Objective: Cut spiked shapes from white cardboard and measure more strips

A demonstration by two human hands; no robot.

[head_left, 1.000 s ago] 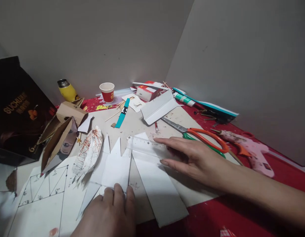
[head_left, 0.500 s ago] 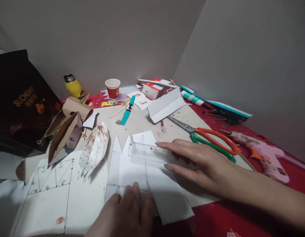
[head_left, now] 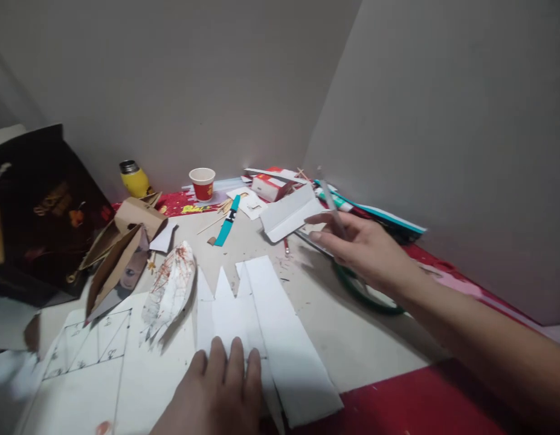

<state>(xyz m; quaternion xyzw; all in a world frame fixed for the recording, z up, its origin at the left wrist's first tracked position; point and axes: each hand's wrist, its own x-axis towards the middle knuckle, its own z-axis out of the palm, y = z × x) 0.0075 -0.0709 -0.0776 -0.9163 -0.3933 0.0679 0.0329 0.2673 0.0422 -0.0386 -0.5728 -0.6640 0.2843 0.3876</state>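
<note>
One ruler upright in right hand

Little can be read here: gold lettering on the tall dark cardboard box at the left of the table is blurred beyond reading. Handwritten marks sit inside the triangles of a pencilled grid on the large white paper sheet, too small to make out. A yellow print on the small red-and-white paper cup is likewise illegible.
</note>
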